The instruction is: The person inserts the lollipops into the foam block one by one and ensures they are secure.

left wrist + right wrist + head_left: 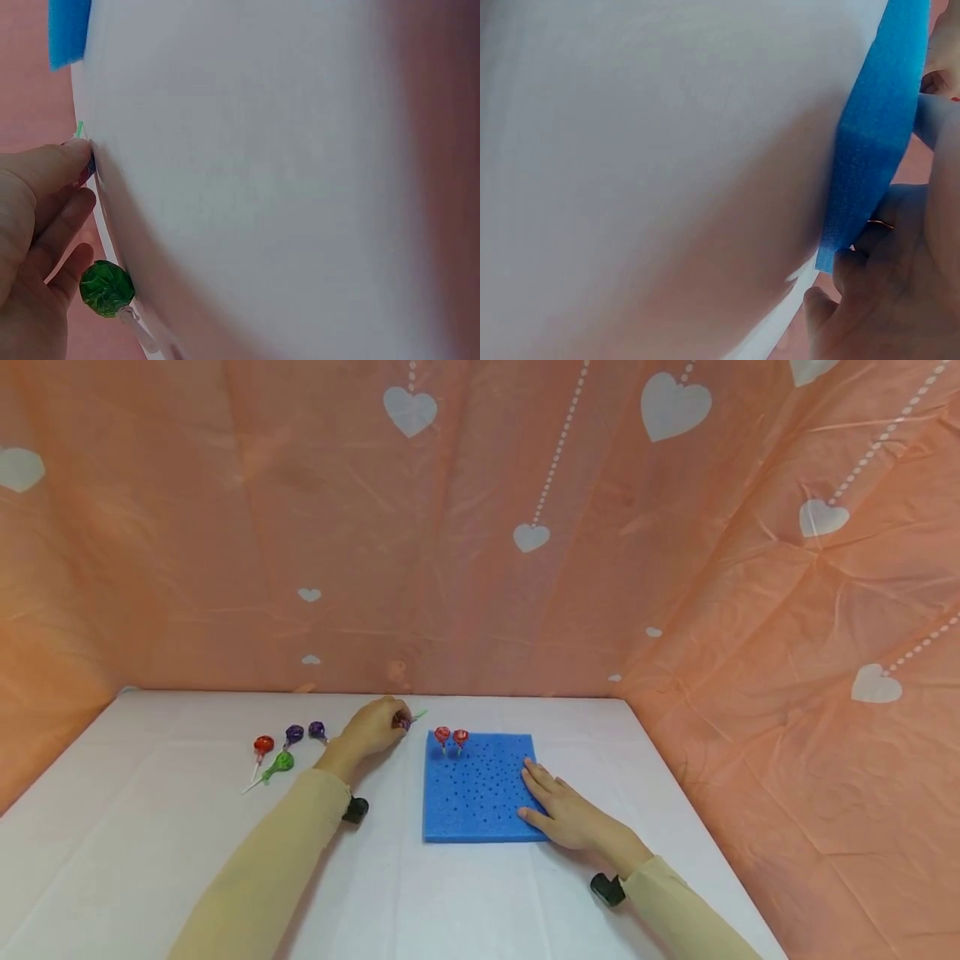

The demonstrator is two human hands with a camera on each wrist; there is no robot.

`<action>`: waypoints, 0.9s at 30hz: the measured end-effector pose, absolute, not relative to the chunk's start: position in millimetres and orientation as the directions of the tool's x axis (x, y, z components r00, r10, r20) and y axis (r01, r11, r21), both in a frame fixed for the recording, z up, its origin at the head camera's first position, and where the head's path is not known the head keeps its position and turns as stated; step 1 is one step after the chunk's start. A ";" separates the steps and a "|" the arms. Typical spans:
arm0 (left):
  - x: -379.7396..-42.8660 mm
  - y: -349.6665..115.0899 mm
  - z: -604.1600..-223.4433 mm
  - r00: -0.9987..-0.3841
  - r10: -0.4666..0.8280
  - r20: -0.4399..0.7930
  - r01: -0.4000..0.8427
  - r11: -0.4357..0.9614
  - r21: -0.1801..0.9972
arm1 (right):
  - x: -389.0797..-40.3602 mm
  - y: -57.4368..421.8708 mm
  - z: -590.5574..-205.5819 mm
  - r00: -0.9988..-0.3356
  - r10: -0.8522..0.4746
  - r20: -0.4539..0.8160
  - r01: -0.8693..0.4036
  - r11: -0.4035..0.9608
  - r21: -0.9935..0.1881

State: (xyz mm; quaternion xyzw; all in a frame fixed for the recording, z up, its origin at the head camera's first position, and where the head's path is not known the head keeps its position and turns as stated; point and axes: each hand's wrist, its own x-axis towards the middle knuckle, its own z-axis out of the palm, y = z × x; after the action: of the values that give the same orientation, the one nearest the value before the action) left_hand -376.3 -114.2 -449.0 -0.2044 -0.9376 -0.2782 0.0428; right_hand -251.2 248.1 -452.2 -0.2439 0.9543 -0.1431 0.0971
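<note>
My left hand (377, 727) pinches a purple-wrapped lollipop (402, 723) by its head, and the pale green stick points to the right. It is a little left of a blue foam block (480, 827) dotted with many small holes. Two red lollipops (461, 739) stand upright in the block near its far left corner. With fingers spread, my right hand (566, 810) rests on the block's right edge; in the right wrist view its fingers (851, 270) lie along the block's side. The left wrist view shows the held lollipop mostly covered by thumb and fingers.
Left of my left arm lie loose lollipops on the white table (150, 827): a red one (263, 745), a green one (282, 762) and two purple ones (294, 734). An orange cloth (480, 635) with white hearts hangs behind the table and along the right side.
</note>
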 end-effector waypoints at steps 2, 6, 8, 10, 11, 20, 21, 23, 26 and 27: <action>-375.6 -115.5 -451.5 -0.917 0.351 0.189 0.397 0.757 0.519 | -251.3 248.0 -453.0 -0.861 -0.496 -0.114 -0.440 0.838 -0.323; -374.5 -117.5 -455.5 -0.916 0.344 0.207 0.400 0.733 0.550 | -250.1 248.0 -453.4 -0.859 -0.499 -0.114 -0.440 0.834 -0.332; -374.3 -118.1 -456.6 -0.913 0.343 0.222 0.407 0.717 0.566 | -249.5 248.0 -453.1 -0.860 -0.498 -0.112 -0.439 0.834 -0.336; -372.7 -118.5 -455.9 -0.911 0.340 0.234 0.412 0.700 0.583 | -249.1 248.2 -452.6 -0.861 -0.496 -0.112 -0.436 0.834 -0.337; -371.8 -118.8 -455.4 -0.910 0.338 0.242 0.414 0.693 0.590 | -249.0 248.3 -452.4 -0.862 -0.495 -0.111 -0.436 0.835 -0.337; -360.1 -120.0 -448.2 -0.896 0.318 0.311 0.445 0.633 0.634 | -247.7 248.3 -449.1 -0.857 -0.503 -0.109 -0.446 0.831 -0.333; -358.9 -119.9 -447.6 -0.893 0.314 0.322 0.450 0.628 0.635 | -247.6 248.6 -449.1 -0.857 -0.504 -0.108 -0.447 0.831 -0.330; -356.7 -119.2 -446.4 -0.888 0.305 0.345 0.460 0.618 0.638 | -247.6 248.7 -448.8 -0.856 -0.507 -0.102 -0.449 0.827 -0.337; -353.9 -118.5 -444.9 -0.872 0.294 0.391 0.487 0.595 0.639 | -248.6 248.5 -449.3 -0.859 -0.501 -0.107 -0.444 0.831 -0.335; -353.0 -118.2 -444.4 -0.869 0.288 0.402 0.492 0.586 0.644 | -249.1 248.3 -449.8 -0.859 -0.502 -0.106 -0.443 0.830 -0.338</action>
State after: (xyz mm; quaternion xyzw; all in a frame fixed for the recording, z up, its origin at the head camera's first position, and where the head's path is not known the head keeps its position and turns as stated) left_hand -353.0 -118.2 -444.4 -0.2214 -0.8812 -0.3976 0.1280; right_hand -249.1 248.3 -449.8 -0.2481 0.9519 -0.1524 0.0954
